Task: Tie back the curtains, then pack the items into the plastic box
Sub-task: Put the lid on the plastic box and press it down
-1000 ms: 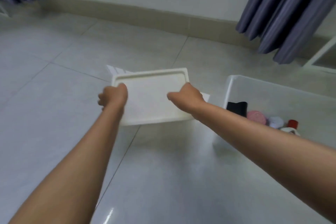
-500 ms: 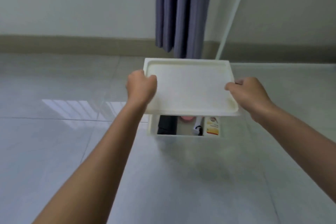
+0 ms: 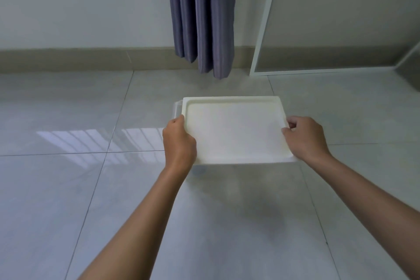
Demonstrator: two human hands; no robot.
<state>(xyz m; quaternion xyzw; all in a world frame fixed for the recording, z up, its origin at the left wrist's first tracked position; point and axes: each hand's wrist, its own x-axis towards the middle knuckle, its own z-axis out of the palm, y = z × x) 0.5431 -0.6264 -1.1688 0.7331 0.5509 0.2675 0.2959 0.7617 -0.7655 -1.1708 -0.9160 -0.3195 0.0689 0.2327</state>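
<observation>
We are counting one white lid (image 3: 234, 129), one plastic box (image 3: 176, 109), one curtain (image 3: 202, 16). Left hand (image 3: 179, 141) and right hand (image 3: 305, 136) are each closing a grip on the lid's sides. Since half a second ago, the lid is now covering the box contents.

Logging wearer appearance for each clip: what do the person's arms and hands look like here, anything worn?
Both forearms are bare up to the frame edge, with no sleeve in view. The left hand and right hand wear no gloves, and no watch, ring or bracelet shows on either wrist. No markings or cables are visible.
</observation>
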